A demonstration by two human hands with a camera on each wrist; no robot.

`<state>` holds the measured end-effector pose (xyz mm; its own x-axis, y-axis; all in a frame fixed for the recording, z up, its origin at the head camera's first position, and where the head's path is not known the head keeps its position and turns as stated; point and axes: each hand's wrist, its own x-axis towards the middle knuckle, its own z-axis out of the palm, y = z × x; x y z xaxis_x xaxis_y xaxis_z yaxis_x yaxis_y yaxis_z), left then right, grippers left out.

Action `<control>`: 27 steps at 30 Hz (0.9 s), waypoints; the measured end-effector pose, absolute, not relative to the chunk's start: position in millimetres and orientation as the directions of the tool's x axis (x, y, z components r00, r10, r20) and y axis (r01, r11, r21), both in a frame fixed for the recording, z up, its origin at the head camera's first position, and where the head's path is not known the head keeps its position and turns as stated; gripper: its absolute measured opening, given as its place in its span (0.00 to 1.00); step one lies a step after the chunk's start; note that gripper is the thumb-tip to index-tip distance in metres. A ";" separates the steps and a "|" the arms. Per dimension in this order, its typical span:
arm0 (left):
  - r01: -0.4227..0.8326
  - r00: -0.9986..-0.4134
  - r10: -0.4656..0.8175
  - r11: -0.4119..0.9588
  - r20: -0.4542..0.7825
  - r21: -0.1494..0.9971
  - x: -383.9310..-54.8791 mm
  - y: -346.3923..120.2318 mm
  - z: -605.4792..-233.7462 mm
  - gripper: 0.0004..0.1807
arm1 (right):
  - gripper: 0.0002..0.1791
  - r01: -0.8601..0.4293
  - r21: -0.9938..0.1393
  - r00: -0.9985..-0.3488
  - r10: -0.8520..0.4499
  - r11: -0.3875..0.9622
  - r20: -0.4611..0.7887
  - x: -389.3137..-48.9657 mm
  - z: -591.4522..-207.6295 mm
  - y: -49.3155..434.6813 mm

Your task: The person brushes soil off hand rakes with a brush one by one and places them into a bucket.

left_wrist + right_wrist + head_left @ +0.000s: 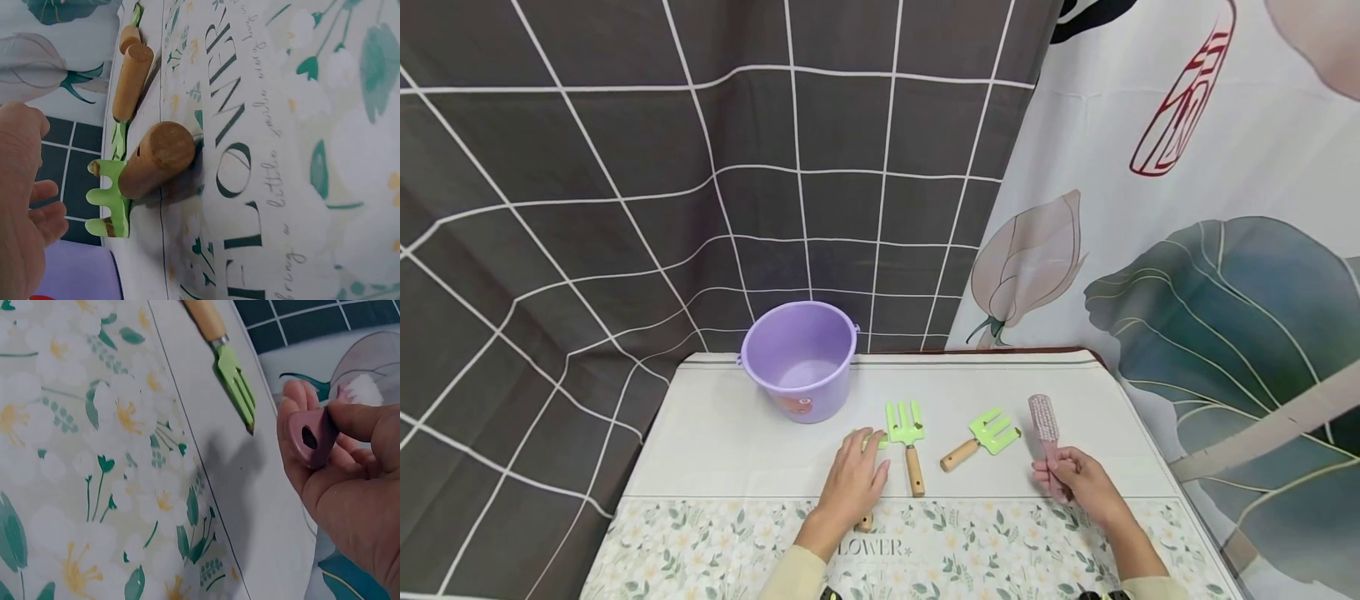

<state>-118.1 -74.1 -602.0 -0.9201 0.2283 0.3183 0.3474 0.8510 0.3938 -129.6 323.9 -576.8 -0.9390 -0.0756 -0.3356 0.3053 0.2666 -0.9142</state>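
My right hand (1084, 482) grips a pink brush (1044, 419) by its handle, with the bristle head pointing away from me. In the right wrist view, white bristles and a hole in the pink handle end (310, 437) show. Over a green garden fork with a wooden handle (156, 160), my left hand (852, 477) hangs with its fingers loosely bent and nothing in them. To its right lies a second green garden fork (906, 433). A third, broader green fork (992, 432) rests at an angle between the hands.
A purple bucket (801, 358) stands at the back left of the table, its mouth upward. The table (700, 450) has a white cloth with a flower print in front. A grey checked curtain (842, 208) and a white printed curtain (1060, 133) hang behind.
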 end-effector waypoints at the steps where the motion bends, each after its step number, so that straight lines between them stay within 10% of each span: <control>1: 0.346 -0.920 0.225 0.850 0.321 0.398 -117.4 -74.7 -602.2 0.27 | 0.15 0.305 -0.921 -0.937 -0.094 0.243 -0.335 -129.6 -576.1 322.6; 27: 0.180 -0.970 0.085 0.876 0.226 0.447 -96.9 -109.3 -616.7 0.24 | 0.20 0.242 -0.969 -0.926 -0.290 0.041 -0.244 -116.5 -582.3 288.9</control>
<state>-96.9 -109.3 -616.7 -0.9705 0.0847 0.2258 0.1805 0.8762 0.4468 -116.5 288.9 -582.3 -0.9255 -0.2898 -0.2437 0.2423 0.0413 -0.9693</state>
